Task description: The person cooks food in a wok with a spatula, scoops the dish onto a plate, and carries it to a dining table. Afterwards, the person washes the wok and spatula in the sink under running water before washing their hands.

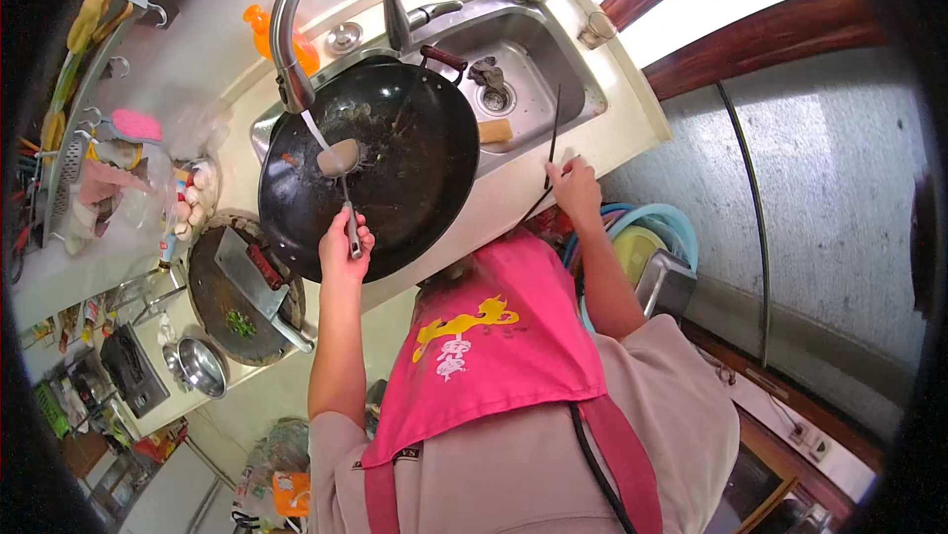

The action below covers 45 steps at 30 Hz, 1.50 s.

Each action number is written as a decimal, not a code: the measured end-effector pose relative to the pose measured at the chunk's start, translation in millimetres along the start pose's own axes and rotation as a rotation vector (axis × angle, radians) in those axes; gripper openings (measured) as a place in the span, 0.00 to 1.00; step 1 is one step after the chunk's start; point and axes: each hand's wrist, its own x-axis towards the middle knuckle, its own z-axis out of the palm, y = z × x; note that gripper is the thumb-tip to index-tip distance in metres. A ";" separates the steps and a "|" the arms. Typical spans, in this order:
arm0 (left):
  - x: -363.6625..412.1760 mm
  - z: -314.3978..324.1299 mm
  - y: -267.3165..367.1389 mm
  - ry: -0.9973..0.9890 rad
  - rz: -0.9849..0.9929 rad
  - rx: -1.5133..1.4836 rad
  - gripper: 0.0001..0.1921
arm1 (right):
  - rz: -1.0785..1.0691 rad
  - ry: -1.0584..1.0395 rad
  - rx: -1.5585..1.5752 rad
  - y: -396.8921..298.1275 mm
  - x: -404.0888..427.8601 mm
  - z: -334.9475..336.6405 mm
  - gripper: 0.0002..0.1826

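Over a black wok (415, 156), my left hand (346, 241) grips the handle of a metal spatula (339, 158). The spatula's broad blade sits under a stream of water (315, 128) running from the curved metal faucet (296, 89). The wok rests tilted across the left part of the stainless-steel sink (529, 30), its wooden-gripped handle (444, 57) at the top. At the counter's front edge, my right hand (578, 189) pinches a thin black cord or stick (555, 130); its exact kind is unclear. Another thin dark length runs from that hand towards the pink apron (503, 312).
A dark rag (486, 73) and a tan block (495, 131) lie in the sink. Left of the wok, a cleaver (248, 271) and chopped greens (241, 323) lie on a round chopping board (215, 297). Stacked basins (666, 226) stand at the right. A glass (597, 30) is near the counter corner.
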 end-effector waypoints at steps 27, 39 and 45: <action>-5.6 -18.3 32.4 -0.012 -0.040 0.162 0.09 | -0.292 0.206 -0.216 92.7 95.8 3.5 0.16; -9.4 -30.1 73.4 0.023 -0.044 0.347 0.11 | -0.596 0.317 0.245 -12.2 110.8 5.7 0.18; -15.2 -9.3 68.3 0.057 -0.041 0.361 0.12 | -0.435 -0.205 0.380 -64.9 201.9 158.6 0.20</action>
